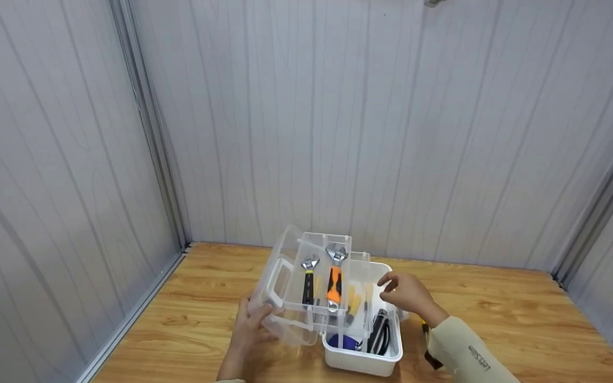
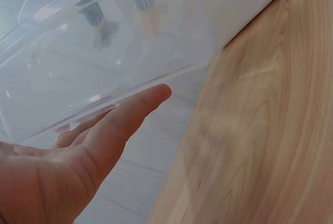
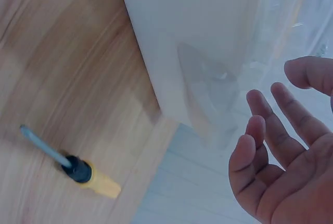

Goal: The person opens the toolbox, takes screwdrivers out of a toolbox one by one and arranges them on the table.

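A white toolbox (image 1: 362, 364) with clear fold-out trays stands on the table, its transparent lid (image 1: 285, 255) swung left. My left hand (image 1: 248, 327) supports the lid's lower left edge, fingers extended along the clear plastic (image 2: 104, 78). Over the box's right side hovers my right hand (image 1: 408, 292), loosely bent and holding nothing; the right wrist view shows a gap between thumb and fingers (image 3: 283, 135). In the upper tray lie an adjustable wrench with a black handle (image 1: 308, 287) and another with an orange handle (image 1: 334, 284).
Inside the box are a black-handled tool (image 1: 377, 330), a blue item (image 1: 342, 342) and yellow pieces (image 1: 354, 304) seen through plastic. A yellow-and-black screwdriver (image 3: 78, 169) lies on the wooden table (image 1: 503, 308) right of the box. Panelled walls (image 1: 338, 133) enclose the table.
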Motion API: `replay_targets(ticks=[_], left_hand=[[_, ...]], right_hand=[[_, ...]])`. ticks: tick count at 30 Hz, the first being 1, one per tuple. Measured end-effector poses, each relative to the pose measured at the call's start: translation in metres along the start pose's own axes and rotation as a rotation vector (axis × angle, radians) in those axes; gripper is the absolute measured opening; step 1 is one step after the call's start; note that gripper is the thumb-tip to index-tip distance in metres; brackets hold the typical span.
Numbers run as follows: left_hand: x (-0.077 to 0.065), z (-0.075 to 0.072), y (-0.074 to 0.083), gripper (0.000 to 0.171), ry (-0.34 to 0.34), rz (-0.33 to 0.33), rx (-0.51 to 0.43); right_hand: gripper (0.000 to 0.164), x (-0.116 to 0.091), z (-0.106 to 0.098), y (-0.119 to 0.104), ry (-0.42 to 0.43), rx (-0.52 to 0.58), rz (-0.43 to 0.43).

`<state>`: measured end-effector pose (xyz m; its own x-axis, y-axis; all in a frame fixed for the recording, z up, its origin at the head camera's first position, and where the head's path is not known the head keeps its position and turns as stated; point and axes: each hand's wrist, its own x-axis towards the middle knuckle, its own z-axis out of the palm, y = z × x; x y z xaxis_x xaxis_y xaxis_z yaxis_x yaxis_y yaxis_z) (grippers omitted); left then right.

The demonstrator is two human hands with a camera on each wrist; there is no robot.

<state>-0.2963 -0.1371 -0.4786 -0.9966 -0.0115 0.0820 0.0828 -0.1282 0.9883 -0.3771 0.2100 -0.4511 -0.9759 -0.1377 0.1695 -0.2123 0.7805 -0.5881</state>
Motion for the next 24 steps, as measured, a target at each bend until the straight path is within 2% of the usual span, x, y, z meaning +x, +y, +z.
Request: replay_targets(ticks=[8,15,24], left_hand=[[-0.002,0.001,0.0,0.06,0.015,0.006,-0.002],[-0.001,0.0,0.0,0.06,-0.001,0.002,-0.011],[-0.001,0.003,0.0,0.059,0.001,0.009,-0.036]], right_hand=[[0.021,0.013,0.01,0.0,-0.04,-0.077,-0.013],[0.012,0.02,0.022,-0.006,-0.003,-0.167,-0.071],[0.01,0.024,0.037,-0.009,0.025,-0.324,-0.066]])
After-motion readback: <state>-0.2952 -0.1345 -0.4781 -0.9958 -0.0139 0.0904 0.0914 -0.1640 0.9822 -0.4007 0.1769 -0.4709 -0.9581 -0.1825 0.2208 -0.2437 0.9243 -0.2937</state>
